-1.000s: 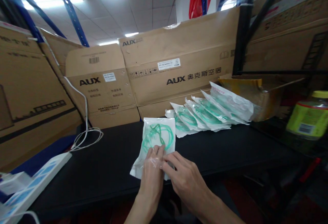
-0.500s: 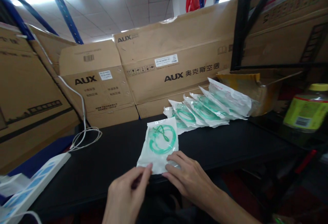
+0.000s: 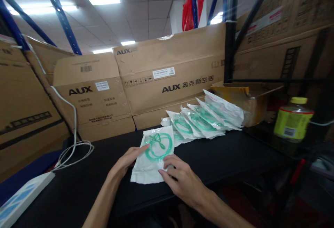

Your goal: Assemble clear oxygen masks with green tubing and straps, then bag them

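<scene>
Brown cardboard panels (image 3: pixel 172 61) along the counter's back edge read "AUX" 3 times, once with "奥克斯空调". A flat white pouch with a clear plastic face (image 3: pixel 152 168), containing coiled green tubing (image 3: pixel 156 158), lies by the front edge of the black counter (image 3: pixel 104 158). The left hand (image 3: pixel 127 159) is open, its fingertip on the pouch's left side; the right hand (image 3: pixel 184 176) has curled fingers at the pouch's lower right, grip unclear. Similar pouches (image 3: pixel 200 122) lean near the back edge.
</scene>
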Motion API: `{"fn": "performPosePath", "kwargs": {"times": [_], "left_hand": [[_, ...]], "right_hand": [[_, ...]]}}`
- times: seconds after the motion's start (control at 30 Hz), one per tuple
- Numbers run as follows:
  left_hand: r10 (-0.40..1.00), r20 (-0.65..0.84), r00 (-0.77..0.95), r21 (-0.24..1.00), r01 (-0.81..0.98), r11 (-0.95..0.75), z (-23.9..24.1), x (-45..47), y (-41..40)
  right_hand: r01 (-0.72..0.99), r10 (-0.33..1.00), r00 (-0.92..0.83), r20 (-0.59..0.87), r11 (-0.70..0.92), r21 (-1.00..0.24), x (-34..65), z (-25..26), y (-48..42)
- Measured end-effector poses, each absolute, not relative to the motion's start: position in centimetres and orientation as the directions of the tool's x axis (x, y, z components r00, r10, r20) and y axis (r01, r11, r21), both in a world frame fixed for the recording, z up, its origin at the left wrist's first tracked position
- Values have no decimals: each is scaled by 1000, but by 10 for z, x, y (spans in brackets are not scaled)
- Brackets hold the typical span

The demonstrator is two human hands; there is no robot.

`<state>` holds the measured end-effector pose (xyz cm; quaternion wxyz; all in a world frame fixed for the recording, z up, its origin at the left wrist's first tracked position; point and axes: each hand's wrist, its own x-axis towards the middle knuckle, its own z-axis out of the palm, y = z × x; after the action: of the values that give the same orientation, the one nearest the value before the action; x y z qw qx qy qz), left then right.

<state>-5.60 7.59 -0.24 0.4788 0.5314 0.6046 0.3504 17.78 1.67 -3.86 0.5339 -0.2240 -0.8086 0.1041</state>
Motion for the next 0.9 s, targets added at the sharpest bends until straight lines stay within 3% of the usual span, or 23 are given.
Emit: {"fn": "performPosePath", "kwargs": {"times": [0.1, 0.17, 0.27, 0.3, 0.37, 0.47, 0.77, 0.9], "left_hand": [[983, -184, 15, 981, 69, 183, 5, -55, 82], [990, -129, -50, 987, -106, 123, 13, -48, 89], [986, 2, -165, 979, -203, -36, 26, -28, 102], [982, 37, -187, 974, -212, -78, 30, -20, 106], [975, 75, -207, 968, -221, -122, 34, -2, 115], [977, 84, -198, 963, -234, -131, 30, 22, 127], [997, 81, 8, 956, -284, -76, 14, 54, 127], [983, 118, 144, 975, -202, -87, 19, 53, 120]], "right_hand": [[202, 471, -201, 859, 878, -434, 178, -22, 40], [176, 553, -32, 833, 823, -540, 179, -10, 56], [-56, 757, 253, 602, 633, -772, 177, 4, 79], [-219, 840, 259, 477, 532, -818, 175, 7, 84], [-538, 960, 89, 264, 269, -799, 172, 10, 89], [-745, 968, -149, 200, 23, -667, 172, 13, 85], [-807, 996, -44, 81, 12, -591, 205, 16, 87], [-784, 984, 4, 176, 112, -610, 241, 29, 90]]}}
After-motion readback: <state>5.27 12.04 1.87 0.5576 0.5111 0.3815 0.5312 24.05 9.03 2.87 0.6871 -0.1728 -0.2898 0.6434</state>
